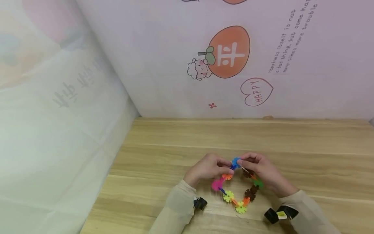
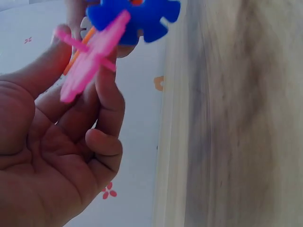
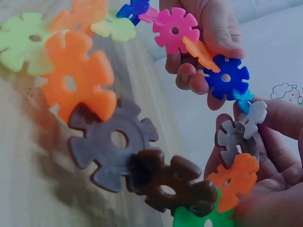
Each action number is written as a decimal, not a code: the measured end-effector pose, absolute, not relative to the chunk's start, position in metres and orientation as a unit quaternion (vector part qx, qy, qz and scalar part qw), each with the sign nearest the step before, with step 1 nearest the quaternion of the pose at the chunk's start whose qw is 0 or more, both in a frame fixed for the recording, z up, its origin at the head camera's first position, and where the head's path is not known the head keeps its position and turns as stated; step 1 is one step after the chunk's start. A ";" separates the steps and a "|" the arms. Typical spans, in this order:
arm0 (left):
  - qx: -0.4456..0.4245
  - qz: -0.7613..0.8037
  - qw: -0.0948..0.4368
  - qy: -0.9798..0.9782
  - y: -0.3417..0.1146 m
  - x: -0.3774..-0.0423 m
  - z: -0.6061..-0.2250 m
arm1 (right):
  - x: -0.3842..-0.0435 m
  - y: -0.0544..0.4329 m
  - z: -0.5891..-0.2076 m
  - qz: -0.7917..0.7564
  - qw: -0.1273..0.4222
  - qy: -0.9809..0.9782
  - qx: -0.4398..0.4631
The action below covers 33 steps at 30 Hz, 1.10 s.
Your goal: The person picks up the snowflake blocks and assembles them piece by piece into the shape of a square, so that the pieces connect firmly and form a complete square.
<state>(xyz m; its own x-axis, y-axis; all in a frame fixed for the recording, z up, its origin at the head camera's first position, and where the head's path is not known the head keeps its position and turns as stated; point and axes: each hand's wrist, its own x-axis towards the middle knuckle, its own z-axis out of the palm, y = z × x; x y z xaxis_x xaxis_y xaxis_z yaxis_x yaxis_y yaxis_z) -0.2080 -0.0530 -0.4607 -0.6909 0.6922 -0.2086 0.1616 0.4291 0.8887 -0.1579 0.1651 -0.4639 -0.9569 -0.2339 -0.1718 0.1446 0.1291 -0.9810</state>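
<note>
A ring of linked plastic snowflake discs hangs between both hands, its pieces yellow (image 1: pixel 241 208), pink (image 1: pixel 217 185), brown (image 3: pixel 118 142), green (image 1: pixel 258 184) and other colours. My left hand (image 1: pixel 208 168) pinches the ring's upper left part, by an orange disc (image 3: pixel 201 54) and a dark blue disc (image 3: pixel 227 78). With thumb and fingers my right hand (image 1: pixel 264 169) grips the upper right part, at a white disc (image 3: pixel 256 119). Between the hands, a light blue disc (image 3: pixel 244 100) joins the dark blue and white ones. Close up in the left wrist view is a pink disc (image 2: pixel 90 71).
Below the hands lies a wooden table (image 1: pixel 163 139). A white printed sheet (image 1: pixel 163 65) stands along its far edge, and another pale sheet (image 1: pixel 73 130) borders the left side. Black wrist cameras, one by the left sleeve (image 1: pixel 178 203) and one by the right sleeve (image 1: pixel 306 211), sit low over the table.
</note>
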 end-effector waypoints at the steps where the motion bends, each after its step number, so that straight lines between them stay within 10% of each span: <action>1: 0.275 0.458 0.282 0.797 -0.053 -0.208 -0.460 | -0.158 0.165 -0.464 -0.664 0.147 0.732 -0.034; 33: 0.239 0.453 0.316 0.798 -0.062 -0.211 -0.468 | -0.204 0.154 -0.457 -0.462 0.210 0.850 -0.138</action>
